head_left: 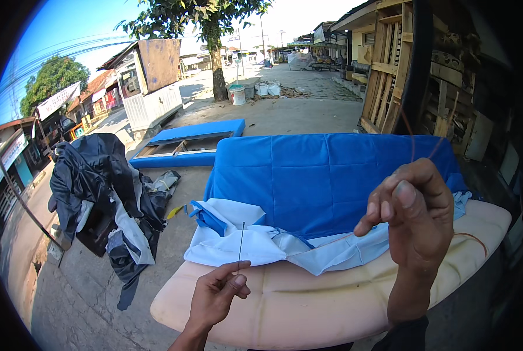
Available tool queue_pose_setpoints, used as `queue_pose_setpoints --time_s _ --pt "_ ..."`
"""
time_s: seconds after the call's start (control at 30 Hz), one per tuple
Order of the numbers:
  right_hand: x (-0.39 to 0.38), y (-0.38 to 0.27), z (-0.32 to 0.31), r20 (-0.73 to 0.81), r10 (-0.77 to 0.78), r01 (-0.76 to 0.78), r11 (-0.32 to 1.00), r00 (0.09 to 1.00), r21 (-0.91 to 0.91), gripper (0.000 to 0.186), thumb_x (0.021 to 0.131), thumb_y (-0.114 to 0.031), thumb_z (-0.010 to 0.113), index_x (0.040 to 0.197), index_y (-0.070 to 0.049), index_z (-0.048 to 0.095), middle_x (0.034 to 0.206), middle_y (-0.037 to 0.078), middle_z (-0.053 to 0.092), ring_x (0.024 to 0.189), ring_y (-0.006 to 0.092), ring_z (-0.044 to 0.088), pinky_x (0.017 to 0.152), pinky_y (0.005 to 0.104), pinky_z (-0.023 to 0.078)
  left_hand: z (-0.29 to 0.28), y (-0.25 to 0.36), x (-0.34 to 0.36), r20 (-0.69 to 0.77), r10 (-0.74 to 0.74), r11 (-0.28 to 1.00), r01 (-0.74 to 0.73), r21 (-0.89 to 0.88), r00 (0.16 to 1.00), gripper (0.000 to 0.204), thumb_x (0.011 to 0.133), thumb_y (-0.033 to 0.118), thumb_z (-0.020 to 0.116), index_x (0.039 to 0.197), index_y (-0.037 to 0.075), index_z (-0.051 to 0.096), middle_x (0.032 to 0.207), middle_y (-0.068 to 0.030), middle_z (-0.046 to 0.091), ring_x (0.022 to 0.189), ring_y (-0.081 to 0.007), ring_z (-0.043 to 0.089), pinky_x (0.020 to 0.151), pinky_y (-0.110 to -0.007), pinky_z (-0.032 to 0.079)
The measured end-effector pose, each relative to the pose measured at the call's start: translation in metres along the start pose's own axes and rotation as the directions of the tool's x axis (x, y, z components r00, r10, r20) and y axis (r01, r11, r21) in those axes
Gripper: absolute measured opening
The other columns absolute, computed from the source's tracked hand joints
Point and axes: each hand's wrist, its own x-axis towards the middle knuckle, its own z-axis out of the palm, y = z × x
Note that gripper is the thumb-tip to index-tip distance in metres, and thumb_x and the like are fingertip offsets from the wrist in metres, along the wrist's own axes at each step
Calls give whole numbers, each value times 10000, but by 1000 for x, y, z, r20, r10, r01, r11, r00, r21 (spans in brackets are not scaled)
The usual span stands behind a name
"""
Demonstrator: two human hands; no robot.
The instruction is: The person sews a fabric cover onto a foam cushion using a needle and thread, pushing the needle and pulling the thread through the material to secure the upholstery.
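Upright between the thumb and fingers of my left hand (pixel 217 295) is a long, thin, dark needle (pixel 241 243). My right hand (pixel 416 216) is raised over the right part of the cushion, its fingers pinched on an orange-brown thread (pixel 338 238). The thread loops up above that hand and also runs down to the fabric; a curl of it lies on the foam at the right. Below both hands is a pale foam cushion (pixel 308 310) with creases. A blue cover (pixel 325 175) drapes along its far side, its whitish underside (pixel 238 248) folded back onto the foam.
A blue padded frame (pixel 185 157) with an open middle lies on the ground beyond. Black torn sheeting (pixel 95 181) is heaped at the left. Farther off stand a tree (pixel 214 64) and a bucket (pixel 237 95). Wooden frames (pixel 387 67) lean at the right.
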Motion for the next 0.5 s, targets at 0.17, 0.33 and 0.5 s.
queue_pose_setpoints --time_s 0.17,0.33,0.5 --pt "-7 -7 12 -59 -11 14 999 998 44 149 964 -133 676 975 16 669 732 31 635 573 35 521 498 182 375 10 -8 4 -65 28 995 -34 -97 997 234 973 90 632 1154 -58 642 865 -113 709 778 -151 692 735 -279 549" --pt "-45 67 24 51 180 -158 943 982 -294 163 944 -159 715 1002 -10 745 623 -53 583 525 -9 384 472 204 266 12 -9 0 -5 41 999 -41 -10 999 260 998 64 558 1224 -34 640 975 -97 703 814 -123 658 783 -275 527" --pt "-79 102 30 -51 390 -375 833 920 -406 206 929 -214 733 997 -23 764 558 -51 557 514 -2 411 464 224 288 25 -17 6 13 -15 999 16 -41 1000 314 1034 196 562 1275 14 645 871 -31 691 682 -48 499 637 -221 433"
